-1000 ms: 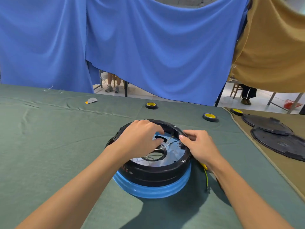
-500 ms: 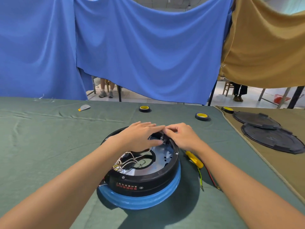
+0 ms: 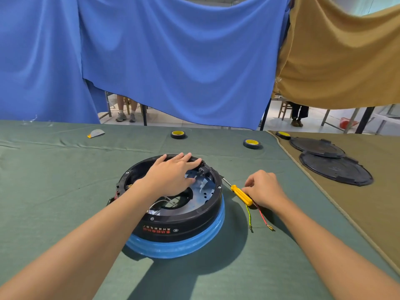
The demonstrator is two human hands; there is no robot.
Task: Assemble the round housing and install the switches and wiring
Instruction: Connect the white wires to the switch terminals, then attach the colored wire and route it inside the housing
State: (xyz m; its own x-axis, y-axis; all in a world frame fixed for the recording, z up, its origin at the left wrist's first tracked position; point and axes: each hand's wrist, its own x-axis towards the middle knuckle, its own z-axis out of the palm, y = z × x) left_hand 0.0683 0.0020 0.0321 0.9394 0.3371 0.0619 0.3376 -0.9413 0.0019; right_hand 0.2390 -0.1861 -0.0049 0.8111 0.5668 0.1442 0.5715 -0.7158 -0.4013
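Green cloth covers the bench, with a blue curtain and a tan cloth hanging behind it. At the middle sits the round housing, a black ring seated on a blue base. Its near wall carries a row of red characters, upside down from here and too small to read, with a small white circular mark beside them. Inside the housing lie a silvery plate with a round central opening, some thin white wires and a black switch part at the far right rim.

The left hand rests on the housing's far rim, its grip slack: fingers straight across the rim, thumb down over the plate, holding nothing. Just right of the housing lies a screwdriver with a yellow handle, its shaft pointing at the rim. The right hand is at that handle with its fingers curled, and its grip appears to pinch the handle between thumb and fingertips. A green-yellow wire and a red wire trail out from under that hand, right of the housing.

Beyond the housing sit two tape rolls with yellow cores. Far right of it, on brown cloth, lie two black round covers.
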